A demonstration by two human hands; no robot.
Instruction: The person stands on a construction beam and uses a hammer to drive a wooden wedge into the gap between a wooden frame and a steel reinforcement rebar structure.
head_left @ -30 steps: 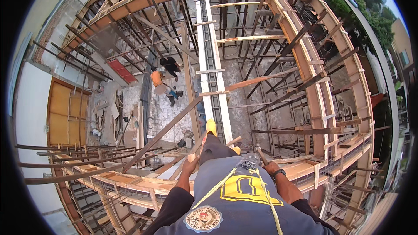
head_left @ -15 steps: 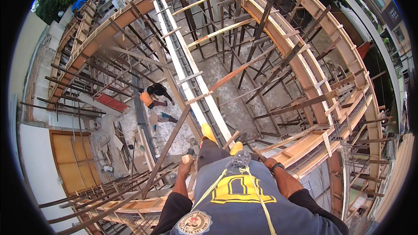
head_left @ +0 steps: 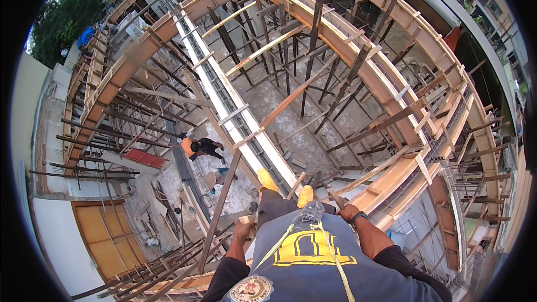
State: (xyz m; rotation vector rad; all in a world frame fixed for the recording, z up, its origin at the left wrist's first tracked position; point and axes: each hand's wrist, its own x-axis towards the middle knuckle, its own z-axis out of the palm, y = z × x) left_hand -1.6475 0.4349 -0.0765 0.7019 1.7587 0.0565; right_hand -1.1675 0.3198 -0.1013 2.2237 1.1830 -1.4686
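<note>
My left hand (head_left: 240, 231) is beside my left hip, its fingers closed on a pale piece of wood (head_left: 245, 220) whose cut end shows. Past that hand is a small dark thing (head_left: 253, 207) I cannot make out. On the other side, my right hand (head_left: 349, 212), with a dark band at the wrist, is closed round a brown wooden stick (head_left: 337, 197). Its far end is hard to read. Between and ahead of the hands, my yellow boots (head_left: 267, 179) rest at the near end of a white-sided beam form (head_left: 238, 116) with a steel bar cage inside.
Curved wooden formwork (head_left: 335, 28) on dark props (head_left: 316, 39) rings the drop. Far below, a person in orange and black (head_left: 198, 147) and another in a pale round hat (head_left: 211, 180) are on the floor. A slanting timber (head_left: 220, 207) rises at left; planks (head_left: 391, 187) lie at right.
My view has tilted, so the beam form and ring shift left. The people below have changed posture. Both hands keep their holds, with the left slightly lower in the picture.
</note>
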